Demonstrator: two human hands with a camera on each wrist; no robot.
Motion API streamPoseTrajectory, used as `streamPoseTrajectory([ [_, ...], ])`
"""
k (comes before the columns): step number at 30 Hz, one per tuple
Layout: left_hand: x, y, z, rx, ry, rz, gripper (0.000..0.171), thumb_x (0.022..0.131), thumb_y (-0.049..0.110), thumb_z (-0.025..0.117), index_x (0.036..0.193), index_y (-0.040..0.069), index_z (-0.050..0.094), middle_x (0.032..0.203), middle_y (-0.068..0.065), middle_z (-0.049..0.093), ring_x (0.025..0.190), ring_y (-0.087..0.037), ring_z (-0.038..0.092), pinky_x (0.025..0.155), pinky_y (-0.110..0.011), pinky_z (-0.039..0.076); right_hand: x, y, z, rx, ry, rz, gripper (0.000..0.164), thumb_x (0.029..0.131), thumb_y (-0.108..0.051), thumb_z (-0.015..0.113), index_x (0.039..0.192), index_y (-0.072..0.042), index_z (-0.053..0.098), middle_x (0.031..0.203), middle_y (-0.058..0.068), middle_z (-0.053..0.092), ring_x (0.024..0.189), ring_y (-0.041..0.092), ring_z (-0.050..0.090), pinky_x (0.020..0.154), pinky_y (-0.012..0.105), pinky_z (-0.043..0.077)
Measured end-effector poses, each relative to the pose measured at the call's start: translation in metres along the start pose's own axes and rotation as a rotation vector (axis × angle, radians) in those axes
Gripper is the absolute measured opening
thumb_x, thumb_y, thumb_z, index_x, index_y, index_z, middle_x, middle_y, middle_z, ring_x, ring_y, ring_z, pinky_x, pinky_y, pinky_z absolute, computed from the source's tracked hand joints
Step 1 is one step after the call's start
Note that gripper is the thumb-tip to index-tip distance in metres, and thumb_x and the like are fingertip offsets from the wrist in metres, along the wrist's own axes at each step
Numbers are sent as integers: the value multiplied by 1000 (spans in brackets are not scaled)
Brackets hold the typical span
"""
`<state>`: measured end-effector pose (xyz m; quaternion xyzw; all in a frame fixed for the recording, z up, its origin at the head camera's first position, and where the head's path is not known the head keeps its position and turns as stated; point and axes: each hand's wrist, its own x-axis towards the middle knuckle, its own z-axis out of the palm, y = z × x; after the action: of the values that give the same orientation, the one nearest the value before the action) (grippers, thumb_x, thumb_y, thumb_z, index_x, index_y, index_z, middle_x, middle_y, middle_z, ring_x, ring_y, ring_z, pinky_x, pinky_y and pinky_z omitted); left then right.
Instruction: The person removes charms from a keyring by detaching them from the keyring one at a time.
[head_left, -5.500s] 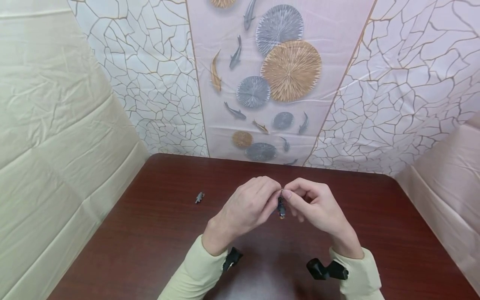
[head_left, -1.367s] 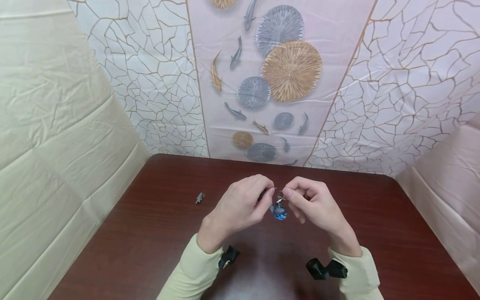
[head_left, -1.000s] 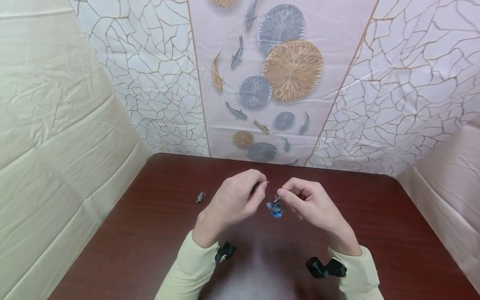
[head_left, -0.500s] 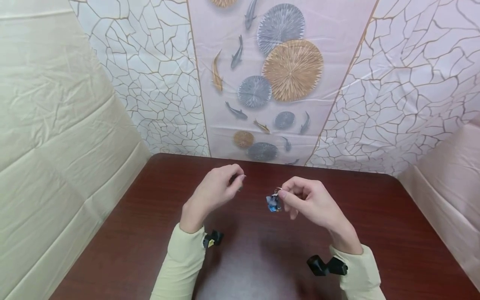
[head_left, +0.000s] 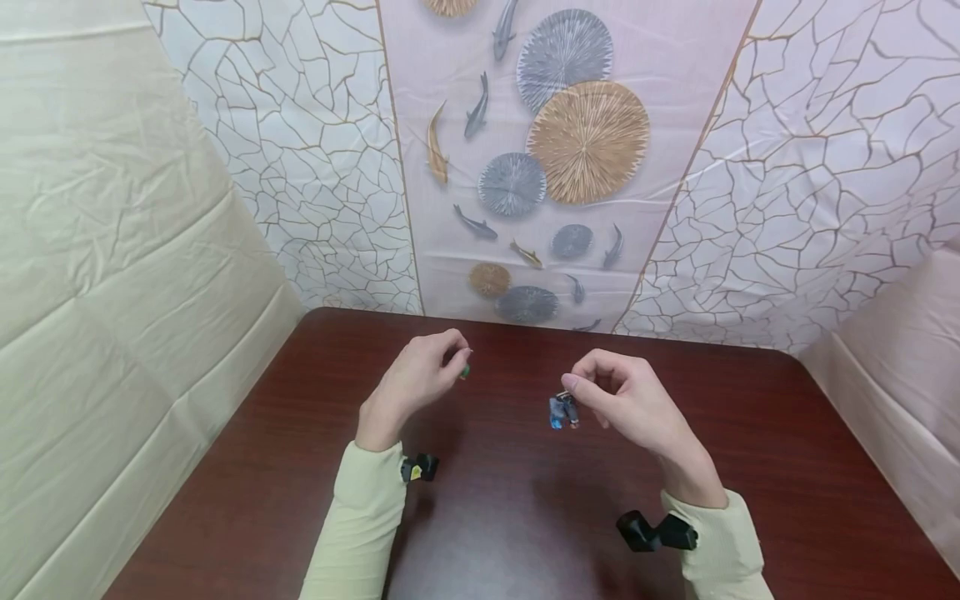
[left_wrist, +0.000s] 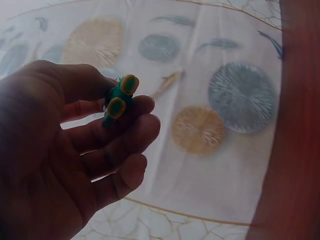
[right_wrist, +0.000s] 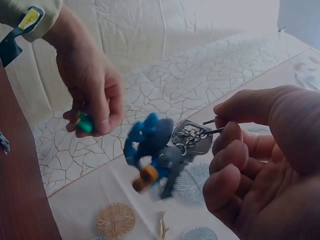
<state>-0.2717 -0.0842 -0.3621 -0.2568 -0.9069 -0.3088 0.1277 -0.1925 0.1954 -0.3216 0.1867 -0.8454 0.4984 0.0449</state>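
Observation:
My left hand [head_left: 408,385] is raised above the table's left half, pinching a small green figure [left_wrist: 118,100] with orange-rimmed ends between thumb and fingers. Most of that figure is hidden in the head view. To the right, my right hand [head_left: 633,404] pinches a metal key ring [right_wrist: 216,130] between thumb and index finger. From the ring hang a chain and a cluster of small charms [right_wrist: 156,142], blue, dark grey and orange, blurred in the right wrist view. The two hands are apart, and the charms hang clear of the tabletop.
A dark red-brown table [head_left: 495,517] lies below both hands. A small grey item [right_wrist: 4,143] on it shows at the left edge of the right wrist view. Patterned cloth [head_left: 525,275] hangs behind, with plain cloth [head_left: 135,333] on the left side.
My left hand has moved left, away from the ring where both hands met, and the green figure now shows in it. My right hand stays nearly in place while the charms swing.

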Motion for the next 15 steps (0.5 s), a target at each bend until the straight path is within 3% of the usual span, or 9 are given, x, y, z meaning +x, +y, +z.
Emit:
streamPoseTrajectory([
  [7, 1, -22, 11, -9, -129, -130, 9, 97, 18, 57, 93, 15, 65, 72, 4, 69, 57, -10, 52, 58, -26, 44, 0, 1, -1, -17, 36, 38, 21, 92, -24, 68, 78, -10, 61, 54, -3, 42, 46, 8, 35, 39, 28, 29],
  [15, 3, -47, 29, 69, -254, -232, 12, 96, 17, 56, 89, 16, 65, 71, 5, 62, 61, -13, 52, 60, -27, 43, 3, 6, 0, -84, 80, 9, 25, 92, -25, 69, 72, -12, 61, 55, -4, 48, 50, 6, 35, 44, 28, 29],
])
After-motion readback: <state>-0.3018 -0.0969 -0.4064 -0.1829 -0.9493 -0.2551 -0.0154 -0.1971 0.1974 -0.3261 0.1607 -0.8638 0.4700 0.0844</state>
